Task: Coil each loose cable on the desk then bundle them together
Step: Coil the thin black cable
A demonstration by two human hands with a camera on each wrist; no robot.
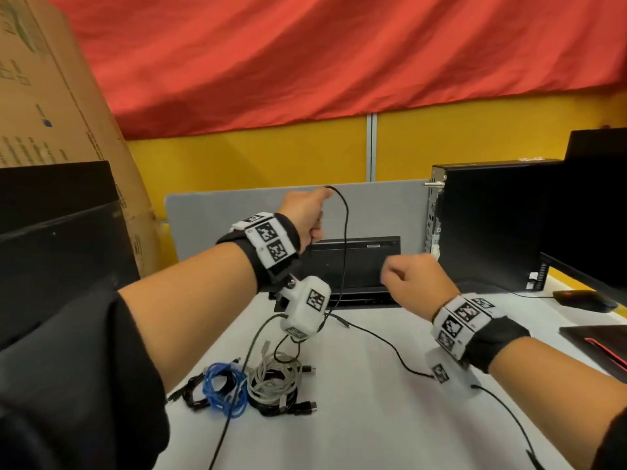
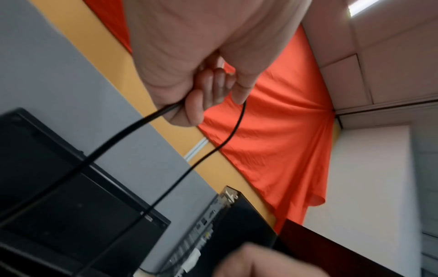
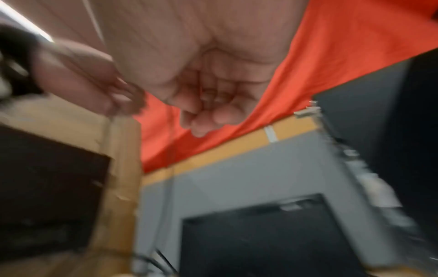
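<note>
My left hand (image 1: 307, 215) is raised above the desk and grips a thin black cable (image 1: 345, 232) in its fist. In the left wrist view the cable (image 2: 213, 150) loops out of the curled fingers (image 2: 196, 110) and hangs down in two strands. It trails across the white desk (image 1: 356, 418) toward my right wrist. My right hand (image 1: 412, 279) hovers to the right of the hanging strand, fingers curled in, with nothing seen in it; the right wrist view (image 3: 208, 105) is blurred. A blue coil (image 1: 224, 390), a grey coil (image 1: 274, 378) and a black coil (image 1: 193, 395) lie together at the near left.
A black flat monitor (image 1: 353, 266) leans against a grey partition (image 1: 237, 212) behind the hands. A black PC tower (image 1: 488, 225) and a mouse (image 1: 583, 298) stand to the right. A dark monitor (image 1: 57, 249) and a cardboard box (image 1: 51, 96) are on the left.
</note>
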